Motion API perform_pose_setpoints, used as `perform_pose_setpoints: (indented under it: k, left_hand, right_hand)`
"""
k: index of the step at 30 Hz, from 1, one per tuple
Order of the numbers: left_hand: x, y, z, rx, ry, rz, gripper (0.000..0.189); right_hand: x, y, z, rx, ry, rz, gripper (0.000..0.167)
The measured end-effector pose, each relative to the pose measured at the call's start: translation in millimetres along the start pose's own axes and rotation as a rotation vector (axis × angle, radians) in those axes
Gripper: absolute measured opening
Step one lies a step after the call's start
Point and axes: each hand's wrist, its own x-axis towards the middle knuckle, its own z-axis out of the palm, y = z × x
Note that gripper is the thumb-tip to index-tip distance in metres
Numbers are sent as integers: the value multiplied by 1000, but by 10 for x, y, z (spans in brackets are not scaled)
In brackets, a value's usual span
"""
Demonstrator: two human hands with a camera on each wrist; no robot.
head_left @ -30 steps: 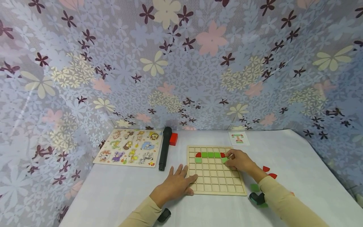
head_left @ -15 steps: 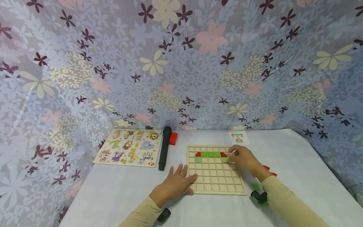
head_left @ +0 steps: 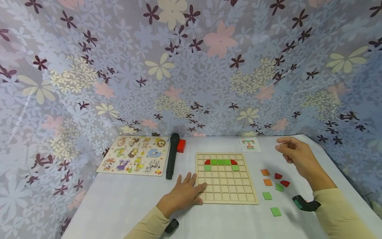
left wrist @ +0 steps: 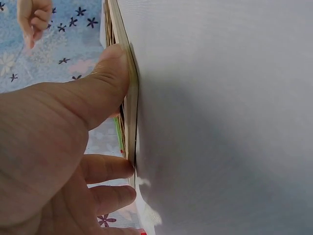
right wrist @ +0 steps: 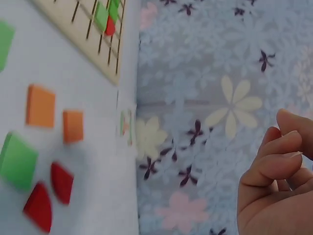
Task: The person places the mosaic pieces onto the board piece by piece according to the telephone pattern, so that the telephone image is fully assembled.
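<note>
A wooden grid board point(head_left: 227, 197) lies flat on the table. Along its upper part, a row of green square tiles point(head_left: 220, 162) runs between two red quarter-round tiles point(head_left: 234, 162), with one green square below each end. My left hand point(head_left: 180, 196) rests at the board's left edge, fingers spread; the left wrist view shows its thumb point(left wrist: 115, 61) along the rim. My right hand point(head_left: 298, 157) is raised over the table's right side, fingers loosely curled and holding nothing. Below and left of it lie orange squares point(head_left: 268, 182), red quarter-rounds point(head_left: 285, 183) and several green squares point(head_left: 267, 196).
A small card point(head_left: 250, 144) printed with a red, green and orange pattern lies behind the board. Left of the board are a black microphone-shaped object point(head_left: 171, 159), a red block point(head_left: 181, 146) and an animal picture puzzle point(head_left: 131, 156). A floral curtain point(head_left: 191, 83) hangs behind.
My right hand has let go at the board's upper right, where the red quarter-round and green square stay, and has moved away rightward and up. The left hand stays put.
</note>
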Motion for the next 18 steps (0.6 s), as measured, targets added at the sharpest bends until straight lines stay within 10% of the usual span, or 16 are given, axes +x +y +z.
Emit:
perform_pose_setpoints:
  k: [18]
  left_hand:
    - [-15, 8, -9, -13, 9, 8, 68]
  right_hand:
    - [65, 715, 168, -131, -162, 270, 59]
